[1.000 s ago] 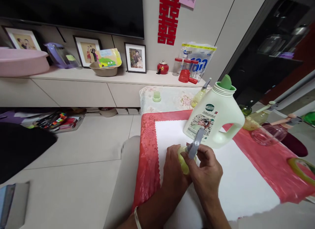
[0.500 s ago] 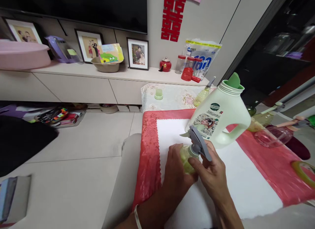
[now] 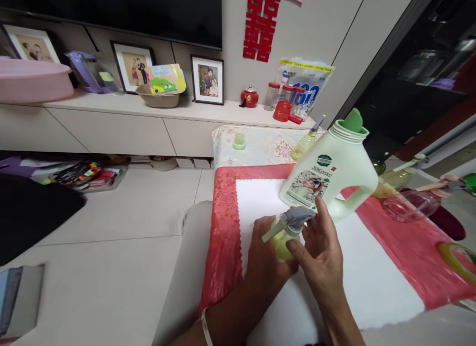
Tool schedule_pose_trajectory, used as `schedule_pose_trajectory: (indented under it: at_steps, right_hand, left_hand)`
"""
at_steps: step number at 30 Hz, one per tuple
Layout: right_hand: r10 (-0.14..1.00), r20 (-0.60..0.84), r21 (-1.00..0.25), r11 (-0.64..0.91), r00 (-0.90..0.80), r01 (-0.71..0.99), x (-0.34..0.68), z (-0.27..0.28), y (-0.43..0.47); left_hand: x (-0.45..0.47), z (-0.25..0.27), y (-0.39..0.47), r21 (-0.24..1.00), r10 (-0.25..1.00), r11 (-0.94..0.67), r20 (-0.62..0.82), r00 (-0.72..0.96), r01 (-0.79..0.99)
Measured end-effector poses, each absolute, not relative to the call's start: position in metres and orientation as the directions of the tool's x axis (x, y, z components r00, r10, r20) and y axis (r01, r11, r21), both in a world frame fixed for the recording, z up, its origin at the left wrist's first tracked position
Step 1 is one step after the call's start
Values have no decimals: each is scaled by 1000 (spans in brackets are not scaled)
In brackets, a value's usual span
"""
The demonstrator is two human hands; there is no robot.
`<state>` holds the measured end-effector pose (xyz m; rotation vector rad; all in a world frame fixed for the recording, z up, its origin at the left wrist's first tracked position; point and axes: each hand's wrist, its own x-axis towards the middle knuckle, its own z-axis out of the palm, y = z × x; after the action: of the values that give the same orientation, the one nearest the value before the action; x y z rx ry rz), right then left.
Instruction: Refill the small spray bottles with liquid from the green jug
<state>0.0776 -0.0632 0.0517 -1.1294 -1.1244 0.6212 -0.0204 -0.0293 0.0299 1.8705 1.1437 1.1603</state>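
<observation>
A small spray bottle (image 3: 284,247) with yellowish-green liquid and a grey spray head (image 3: 295,218) is held over the white sheet. My left hand (image 3: 266,254) is closed around the bottle body from the left. On the other side, my right hand (image 3: 322,254) has its fingers apart beside the spray head, its thumb tip at the bottle's neck. The pale green trigger points to the lower left. Just beyond my hands stands a large pale green detergent jug (image 3: 330,172) with a handle. Inside its uncapped mouth is a green spout (image 3: 352,120).
A light green cap (image 3: 239,141) sits on the flowered cloth. Another spray bottle (image 3: 307,144) stands behind the jug; more stand right, including a pink one (image 3: 412,205). A yellow tape roll (image 3: 459,261) lies on the red cover (image 3: 223,237). Red-lidded jars (image 3: 272,96) line the cabinet.
The spray head has turned, its trigger swinging down toward the lower left. My right hand's fingers have opened away from it, the index finger now raised. My left hand keeps hold of the bottle.
</observation>
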Motion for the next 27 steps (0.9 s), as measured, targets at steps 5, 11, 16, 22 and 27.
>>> schedule_pose_trajectory:
  at_steps: [5,11,16,22,27]
  right_hand:
    - [820,390,-921,342,419,188,78,53,-58]
    - [886,304,-952,269,350,148,83,58,-69]
    - [833,398,-906,292,385,306,82,58,-63]
    - [834,330,-941,255,442,222,83,57,-67]
    - [803,325,-940,333,500,77,88,66,-71]
  left_hand:
    - [-25,25,-32,850,908,-402,321,269,341]
    - [-24,18,-34,925,948,-294,251,196,239]
    - [-23,23,-34,907,941,-326,284,182,268]
    - [-22,20,-33,916,942,-317,274,194,244]
    - [-21,13,-34,926,949,-292,250,191,240]
